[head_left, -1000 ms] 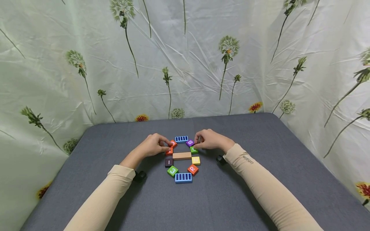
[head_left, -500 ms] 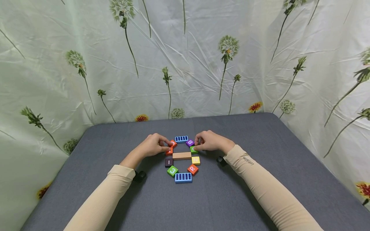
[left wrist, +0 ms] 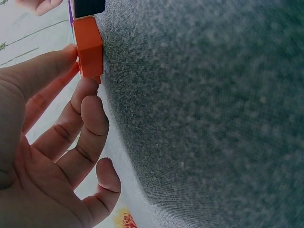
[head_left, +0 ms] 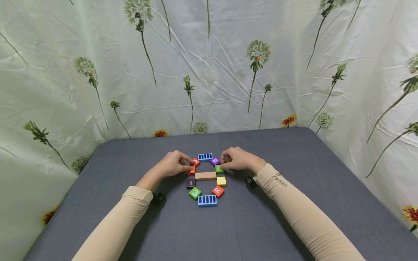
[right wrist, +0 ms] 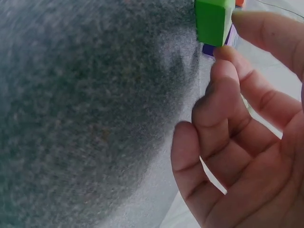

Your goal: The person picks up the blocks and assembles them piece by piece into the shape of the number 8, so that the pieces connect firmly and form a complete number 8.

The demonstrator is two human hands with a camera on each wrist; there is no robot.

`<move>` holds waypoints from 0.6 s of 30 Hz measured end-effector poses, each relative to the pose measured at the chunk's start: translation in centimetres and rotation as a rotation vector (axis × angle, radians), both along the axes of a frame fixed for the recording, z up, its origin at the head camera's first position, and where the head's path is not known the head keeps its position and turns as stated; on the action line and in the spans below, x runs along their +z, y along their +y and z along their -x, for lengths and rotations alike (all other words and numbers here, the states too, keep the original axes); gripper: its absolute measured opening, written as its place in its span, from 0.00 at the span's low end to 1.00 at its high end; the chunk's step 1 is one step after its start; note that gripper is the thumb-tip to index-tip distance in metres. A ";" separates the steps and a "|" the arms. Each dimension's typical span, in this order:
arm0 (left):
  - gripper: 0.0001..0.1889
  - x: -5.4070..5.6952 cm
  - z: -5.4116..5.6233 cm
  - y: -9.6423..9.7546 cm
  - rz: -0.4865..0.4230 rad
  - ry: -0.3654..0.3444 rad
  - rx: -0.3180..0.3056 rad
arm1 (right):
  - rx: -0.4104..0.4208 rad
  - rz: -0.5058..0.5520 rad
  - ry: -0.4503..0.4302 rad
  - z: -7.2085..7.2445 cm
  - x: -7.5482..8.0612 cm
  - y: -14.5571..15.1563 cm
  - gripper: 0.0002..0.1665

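Observation:
A ring of small coloured blocks with white characters lies on the grey table. At its far left, my left hand [head_left: 171, 164] touches two orange blocks. Its thumb is on the nearer orange block [left wrist: 89, 47], with fingertips at that block's end; the index finger reaches the farther orange block [head_left: 196, 161]. Across the ring, my right hand [head_left: 241, 158] has its thumb on a green block [right wrist: 211, 21], with a fingertip at the block's end. A purple block [head_left: 215, 161] sits just beyond the green one. My fingers partly cover the characters on the orange and green blocks.
A tan bar [head_left: 205, 176] spans the ring's middle. Blue slotted pieces stand at the far end [head_left: 205, 157] and near end [head_left: 207, 201]. Nearer blocks are black [head_left: 191, 183], yellow [head_left: 221, 181], green with a 3 [head_left: 195, 193] and orange-red with an R [head_left: 218, 191].
My right hand has come slightly nearer and shifted a touch to the right, its thumb staying on the green block. My left hand keeps its place at the orange blocks.

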State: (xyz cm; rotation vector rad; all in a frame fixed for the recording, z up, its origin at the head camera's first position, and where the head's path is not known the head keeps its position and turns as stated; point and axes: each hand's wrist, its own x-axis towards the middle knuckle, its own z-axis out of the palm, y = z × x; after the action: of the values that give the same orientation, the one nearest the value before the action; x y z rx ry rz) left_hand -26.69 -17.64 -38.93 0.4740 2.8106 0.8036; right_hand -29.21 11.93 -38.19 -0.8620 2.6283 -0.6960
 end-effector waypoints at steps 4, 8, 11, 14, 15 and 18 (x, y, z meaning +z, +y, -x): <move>0.13 -0.1 0.0 0.0 0.003 0.002 -0.002 | -0.055 0.004 0.070 0.1 0.1 -0.5 0.12; 0.13 0.0 -0.1 0.0 0.005 -0.005 0.005 | -0.133 -0.022 0.106 0.2 0.0 -1.3 0.16; 0.13 0.0 -0.1 0.0 0.003 -0.007 0.007 | -0.176 -0.051 0.101 0.3 -0.1 -2.0 0.19; 0.13 -0.1 -0.1 0.0 0.000 -0.005 0.003 | -0.205 -0.072 0.095 0.4 -0.1 -2.5 0.20; 0.13 -0.1 -0.1 0.0 -0.001 -0.003 0.001 | -0.211 -0.078 0.094 0.4 -0.1 -2.6 0.20; 0.13 -0.1 -0.1 0.0 -0.004 -0.001 0.001 | -0.218 -0.086 0.091 0.3 -0.1 -2.9 0.19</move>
State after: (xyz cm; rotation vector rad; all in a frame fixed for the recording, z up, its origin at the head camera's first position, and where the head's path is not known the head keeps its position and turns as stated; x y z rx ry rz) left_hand -26.60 -17.66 -39.03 0.4726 2.8094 0.8093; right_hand -29.54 9.08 -38.31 -0.6022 2.8398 -0.6028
